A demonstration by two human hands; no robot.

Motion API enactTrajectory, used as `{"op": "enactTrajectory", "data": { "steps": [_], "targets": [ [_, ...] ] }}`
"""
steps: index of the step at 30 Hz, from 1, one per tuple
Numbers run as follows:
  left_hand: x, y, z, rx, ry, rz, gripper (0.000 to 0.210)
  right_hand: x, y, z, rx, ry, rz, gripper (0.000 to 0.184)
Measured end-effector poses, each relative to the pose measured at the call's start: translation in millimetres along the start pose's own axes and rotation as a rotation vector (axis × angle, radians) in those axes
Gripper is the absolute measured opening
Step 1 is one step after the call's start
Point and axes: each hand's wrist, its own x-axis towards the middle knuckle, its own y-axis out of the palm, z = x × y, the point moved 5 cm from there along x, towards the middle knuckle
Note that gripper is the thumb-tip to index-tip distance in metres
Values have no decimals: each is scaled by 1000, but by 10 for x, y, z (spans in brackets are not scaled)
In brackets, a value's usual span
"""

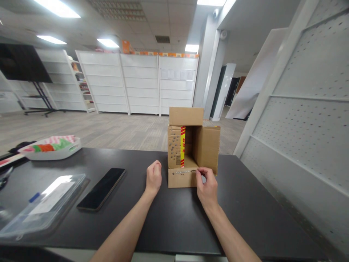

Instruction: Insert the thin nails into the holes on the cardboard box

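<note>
Head view: there's a brown cardboard box (194,147) standing just right of centre in the frame, on a black desk (174,214), with its open side facing the person. Its top flap (186,116) sticks straight up, the right flap (209,147) is swung outward, and the bottom flap (181,180) hangs down in front. The left flap (173,147) is speckled with little greyish dots, plus a barcode (178,160) and a loud yellow-and-red strip (183,147) along its edge. A neat row of small shiny spots (183,171) runs along the bottom flap's upper edge; too tiny for me to say what they are.

Right hand (207,183) is at that row's right end, thumb and index drawn close together; can't tell if that grip has anything. Left hand (154,177) is just left of the box, apart from it, curled into a fist, contents hidden. Dark phone (102,189) lies left of centre.
</note>
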Motion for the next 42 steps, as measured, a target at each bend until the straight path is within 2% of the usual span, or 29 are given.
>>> {"op": "enactTrajectory", "data": {
  "steps": [42],
  "targets": [
    [8,-1,13,4,10,-5,25,18,53,35,1,-37,70,11]
  ]
}}
